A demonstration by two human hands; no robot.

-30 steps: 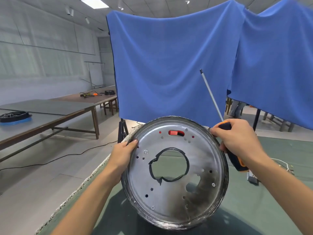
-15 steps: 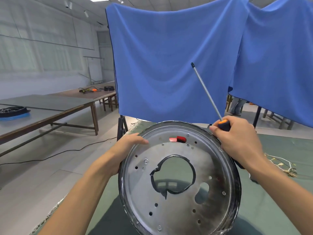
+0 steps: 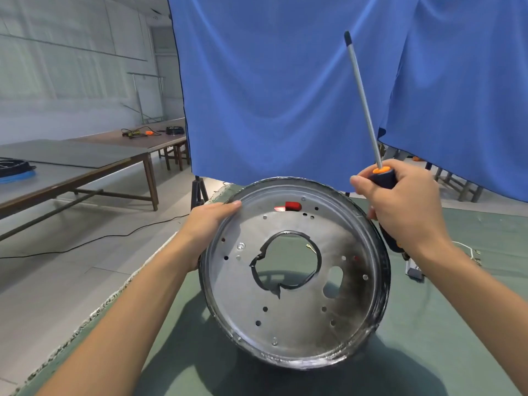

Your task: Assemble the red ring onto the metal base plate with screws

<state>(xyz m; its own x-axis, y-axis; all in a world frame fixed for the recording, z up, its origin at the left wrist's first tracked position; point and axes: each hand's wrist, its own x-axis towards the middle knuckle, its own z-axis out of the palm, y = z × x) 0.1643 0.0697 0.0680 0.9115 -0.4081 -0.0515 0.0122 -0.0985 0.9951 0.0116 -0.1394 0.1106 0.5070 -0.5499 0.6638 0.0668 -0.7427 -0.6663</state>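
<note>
The round metal base plate [image 3: 294, 318] stands tilted on its edge on the green table, its inner face toward me, with a large centre hole and several small holes. My left hand [image 3: 208, 221] grips its upper left rim. A bit of red [image 3: 293, 206] shows through a slot near the plate's top; the rest of the red ring is hidden behind the plate. My right hand [image 3: 400, 204] holds a screwdriver [image 3: 363, 101] by its dark, orange-collared handle, shaft pointing up, against the plate's upper right rim.
A green mat [image 3: 457, 324] covers the table, its fringed left edge [image 3: 94, 312] close to my left arm. A small metal part with wires [image 3: 414, 270] lies right of the plate. Blue cloth [image 3: 271, 81] hangs behind. Long tables [image 3: 71, 167] stand at the left.
The plate has tipped further back toward me and sits lower. The screwdriver's shaft has swung more upright, and my right hand has shifted slightly up along the rim.
</note>
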